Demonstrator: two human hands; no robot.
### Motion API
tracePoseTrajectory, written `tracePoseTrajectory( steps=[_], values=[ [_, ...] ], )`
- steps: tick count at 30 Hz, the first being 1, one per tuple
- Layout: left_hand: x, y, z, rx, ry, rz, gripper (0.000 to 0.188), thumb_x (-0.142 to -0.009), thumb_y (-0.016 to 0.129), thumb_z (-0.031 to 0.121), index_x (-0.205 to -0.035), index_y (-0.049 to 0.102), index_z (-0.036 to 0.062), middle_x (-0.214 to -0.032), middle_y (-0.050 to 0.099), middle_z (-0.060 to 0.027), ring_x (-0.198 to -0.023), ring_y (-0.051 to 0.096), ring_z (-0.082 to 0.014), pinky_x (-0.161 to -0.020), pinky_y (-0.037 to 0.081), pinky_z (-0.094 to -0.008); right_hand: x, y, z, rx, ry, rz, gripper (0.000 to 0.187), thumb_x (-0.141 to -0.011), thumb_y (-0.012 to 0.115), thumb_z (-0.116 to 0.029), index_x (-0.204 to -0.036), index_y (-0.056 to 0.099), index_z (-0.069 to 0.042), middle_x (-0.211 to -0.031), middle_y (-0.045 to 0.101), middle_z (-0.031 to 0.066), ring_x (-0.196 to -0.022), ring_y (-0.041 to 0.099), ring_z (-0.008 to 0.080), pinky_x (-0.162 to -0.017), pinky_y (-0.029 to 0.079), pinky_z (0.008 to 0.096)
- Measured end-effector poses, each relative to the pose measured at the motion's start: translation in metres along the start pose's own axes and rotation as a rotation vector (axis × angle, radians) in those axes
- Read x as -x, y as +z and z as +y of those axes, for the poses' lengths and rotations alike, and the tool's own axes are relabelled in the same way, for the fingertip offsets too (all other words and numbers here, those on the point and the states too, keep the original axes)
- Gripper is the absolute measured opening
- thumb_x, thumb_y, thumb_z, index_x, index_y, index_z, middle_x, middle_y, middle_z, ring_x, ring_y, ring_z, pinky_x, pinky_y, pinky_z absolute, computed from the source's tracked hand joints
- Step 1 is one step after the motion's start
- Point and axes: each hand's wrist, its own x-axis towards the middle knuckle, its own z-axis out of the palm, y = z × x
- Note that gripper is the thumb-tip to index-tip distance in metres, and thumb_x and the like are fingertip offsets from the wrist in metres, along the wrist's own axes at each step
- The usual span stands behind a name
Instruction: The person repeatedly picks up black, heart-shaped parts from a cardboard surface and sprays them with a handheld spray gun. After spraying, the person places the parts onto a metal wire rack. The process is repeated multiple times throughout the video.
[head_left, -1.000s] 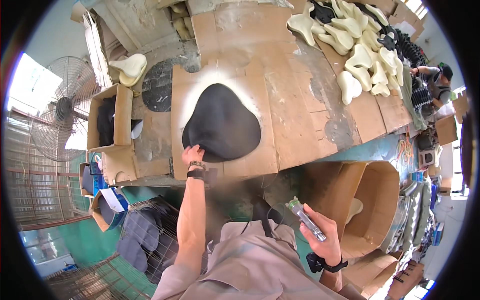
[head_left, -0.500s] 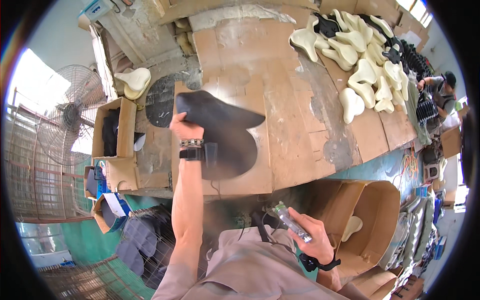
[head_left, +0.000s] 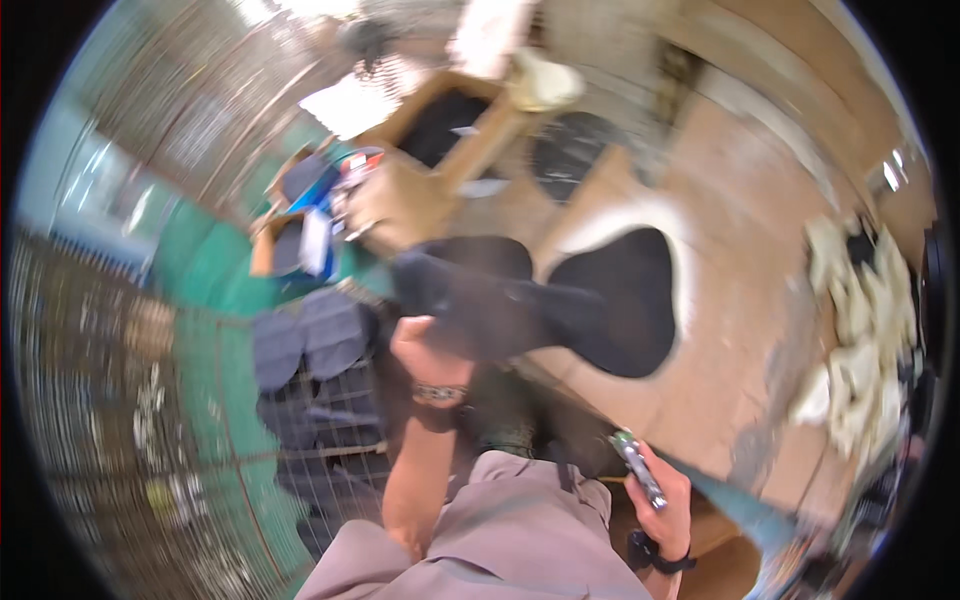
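My left hand (head_left: 430, 355) is closed on the near end of a dark saddle-shaped sheet (head_left: 490, 310), smeared by motion and raised off the table's near left edge. A dark rounded shape shows behind it; I cannot tell whether it is part of the same sheet. To the right, a black saddle-shaped sheet (head_left: 625, 305) lies on the cardboard-covered table (head_left: 740, 300), partly overlapped by the held one. In front of the table, my right hand (head_left: 665, 500) is wrapped round a slim clear-and-silver tool (head_left: 637, 468) with a green end.
Several dark sheets (head_left: 310, 345) lie on a wire mesh rack (head_left: 225, 420) at my left. Behind them stand small boxes (head_left: 300, 245) and an open carton (head_left: 455, 115) with dark pieces. Cream saddle pads (head_left: 860, 330) are heaped at the table's right.
The view has turned left. My left hand has carried its dark sheet from above the table toward the rack side. My right hand still holds the tool low in front.
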Motion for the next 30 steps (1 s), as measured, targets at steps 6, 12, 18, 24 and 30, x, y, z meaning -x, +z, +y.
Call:
tracePoseTrajectory(
  steps=[6,12,18,24,30],
  values=[
    [0.089,-0.068,0.117,0.233,0.253,0.410,0.031,-0.073,0.053,0.019,-0.089,0.066,-0.0033,-0.096,0.070,-0.0182,-0.090,0.067,-0.0374,-0.094,0.050,-0.0486,-0.016,0.051,-0.064,0.153,0.124,-0.344,0.035,-0.087,0.065,-0.016,-0.119,0.063,-0.001,-0.084,0.066,0.0233,-0.070,0.060,0.0257,-0.064,0.047,0.0405],
    [0.133,-0.162,0.235,0.331,0.640,0.617,0.036,-0.072,0.056,0.022,-0.096,0.061,-0.0039,-0.097,0.068,-0.0186,-0.089,0.065,-0.0364,-0.090,0.050,-0.0485,-0.044,0.136,-0.137,0.167,0.203,-0.467,0.027,-0.083,0.067,-0.016,-0.106,0.067,-0.001,-0.073,0.062,0.0148,-0.065,0.054,0.0240,-0.062,0.045,0.0389],
    [0.153,-0.261,0.399,0.287,0.959,0.841,0.025,-0.062,0.061,0.015,-0.087,0.061,0.0070,-0.095,0.065,-0.0080,-0.089,0.063,-0.0300,-0.087,0.051,-0.0427,-0.074,0.211,-0.169,0.237,0.166,-0.559,0.035,-0.083,0.066,-0.019,-0.113,0.064,-0.001,-0.077,0.062,0.0207,-0.069,0.058,0.0319,-0.066,0.047,0.0431],
    [0.182,-0.321,0.527,0.344,1.252,0.859,0.035,-0.067,0.060,0.016,-0.099,0.060,0.0021,-0.108,0.065,-0.0132,-0.099,0.062,-0.0360,-0.093,0.048,-0.0513,-0.101,0.269,-0.197,0.538,0.018,-0.752,0.031,-0.086,0.062,-0.017,-0.114,0.063,-0.004,-0.079,0.060,0.0261,-0.069,0.059,0.0384,-0.064,0.047,0.0456],
    [0.203,-0.437,0.537,0.375,1.338,0.960,0.050,-0.077,0.056,0.028,-0.117,0.059,-0.0017,-0.124,0.061,-0.0163,-0.117,0.056,-0.0370,-0.101,0.042,-0.0549,-0.111,0.320,-0.230,0.532,0.240,-0.768,0.029,-0.087,0.058,-0.013,-0.114,0.064,-0.004,-0.079,0.059,0.0252,-0.066,0.052,0.0337,-0.066,0.047,0.0431]
  ],
)
